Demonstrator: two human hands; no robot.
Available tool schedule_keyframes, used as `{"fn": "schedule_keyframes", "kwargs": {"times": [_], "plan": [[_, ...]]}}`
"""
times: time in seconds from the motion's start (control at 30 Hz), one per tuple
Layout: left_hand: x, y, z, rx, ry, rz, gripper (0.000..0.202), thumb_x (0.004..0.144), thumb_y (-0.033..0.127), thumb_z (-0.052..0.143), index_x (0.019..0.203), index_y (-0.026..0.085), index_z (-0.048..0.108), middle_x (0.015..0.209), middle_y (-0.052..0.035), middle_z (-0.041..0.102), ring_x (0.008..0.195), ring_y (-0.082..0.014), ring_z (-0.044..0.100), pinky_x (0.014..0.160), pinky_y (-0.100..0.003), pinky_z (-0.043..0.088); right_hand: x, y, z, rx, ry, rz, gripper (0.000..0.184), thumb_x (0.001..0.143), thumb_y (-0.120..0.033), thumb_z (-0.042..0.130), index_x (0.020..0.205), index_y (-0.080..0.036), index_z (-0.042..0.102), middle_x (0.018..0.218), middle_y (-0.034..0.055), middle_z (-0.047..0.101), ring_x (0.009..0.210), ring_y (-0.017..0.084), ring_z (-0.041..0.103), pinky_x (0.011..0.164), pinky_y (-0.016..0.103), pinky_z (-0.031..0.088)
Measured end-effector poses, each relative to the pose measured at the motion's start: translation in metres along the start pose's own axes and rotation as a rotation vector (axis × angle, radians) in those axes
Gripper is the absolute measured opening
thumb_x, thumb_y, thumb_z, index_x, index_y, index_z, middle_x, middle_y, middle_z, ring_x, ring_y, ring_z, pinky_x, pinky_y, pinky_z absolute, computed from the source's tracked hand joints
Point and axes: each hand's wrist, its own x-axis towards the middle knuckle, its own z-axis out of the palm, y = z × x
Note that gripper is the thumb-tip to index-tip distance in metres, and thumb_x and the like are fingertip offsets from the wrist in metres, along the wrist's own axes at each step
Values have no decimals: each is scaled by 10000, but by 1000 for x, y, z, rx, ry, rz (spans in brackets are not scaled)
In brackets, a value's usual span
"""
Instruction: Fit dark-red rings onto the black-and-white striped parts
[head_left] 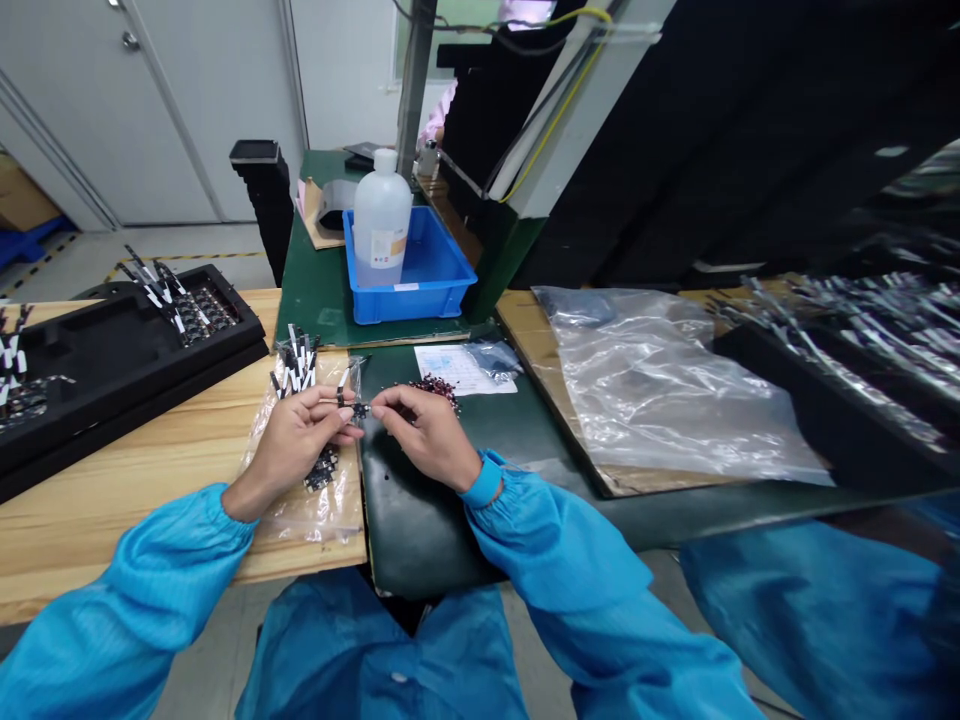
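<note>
My left hand pinches a small dark circuit board with a black-and-white flex strip sticking up from it. My right hand is closed, its thumb and forefinger pressed together at the board's right edge; whatever tiny thing they may hold is hidden. Under and behind my left hand, more such boards with flex strips lie on a clear plastic bag. Just past my right hand is a pile of tiny dark red and black parts.
A blue bin with a white bottle stands at the back. Black foam trays of boards lie left, others right. A plastic sheet covers cardboard. A printed paper lies behind the pile. Another person's blue clothing shows lower right.
</note>
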Motion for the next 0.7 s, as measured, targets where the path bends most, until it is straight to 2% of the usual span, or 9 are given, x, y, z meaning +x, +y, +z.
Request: {"fn": "schedule_keyframes", "kwargs": {"times": [0.23, 0.5, 0.7], "plan": [[-1, 1, 2, 14, 6, 7, 471, 774, 418, 806, 1108, 130, 640, 797, -86, 787, 728, -225, 770, 682, -288, 622, 0, 0, -1, -30, 1, -20, 136, 946, -264, 606, 909, -181, 707, 871, 39, 747, 767, 154, 663, 705, 267, 495], [-5, -6, 1, 90, 15, 89, 488, 828, 415, 761, 1208, 161, 591, 813, -65, 788, 740, -211, 766, 694, -289, 617, 0, -2, -2, -60, 14, -67, 115, 932, -211, 618, 887, -183, 720, 857, 37, 753, 763, 155, 674, 741, 275, 509], [-4, -2, 1, 74, 8, 56, 539, 810, 418, 773, 1232, 155, 566, 790, -69, 786, 718, -221, 767, 677, -294, 615, 0, -2, -3, -36, 16, -66, 101, 920, -198, 635, 895, -194, 733, 870, 34, 766, 772, 159, 693, 760, 279, 530]]}}
